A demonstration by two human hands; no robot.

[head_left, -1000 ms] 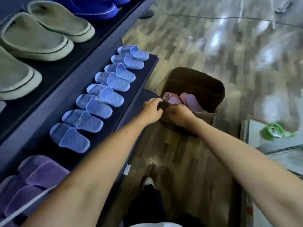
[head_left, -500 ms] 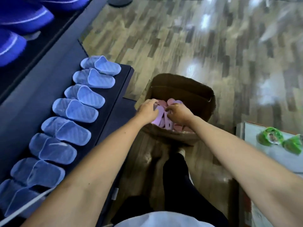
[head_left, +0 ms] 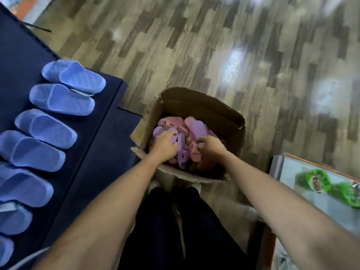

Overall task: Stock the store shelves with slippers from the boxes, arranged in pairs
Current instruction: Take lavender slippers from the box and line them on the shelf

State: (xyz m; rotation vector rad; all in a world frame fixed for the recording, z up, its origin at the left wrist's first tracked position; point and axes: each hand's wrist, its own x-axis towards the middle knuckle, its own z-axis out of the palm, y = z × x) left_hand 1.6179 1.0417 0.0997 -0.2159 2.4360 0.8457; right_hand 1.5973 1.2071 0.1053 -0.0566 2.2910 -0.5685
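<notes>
Head view: left hand [head_left: 165,146] grips purple slipper [head_left: 183,154] in cardboard box [head_left: 204,106]; right hand [head_left: 211,147] curled among pink slippers [head_left: 194,125], grasp indiscernible, blurred.

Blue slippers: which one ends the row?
The farthest slipper, by the shelf corner; only it has a neighbour on one side alone.

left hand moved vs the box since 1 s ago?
Yes. From the near rim of the cardboard box, the left hand went farther in, onto the purple slippers.
</notes>
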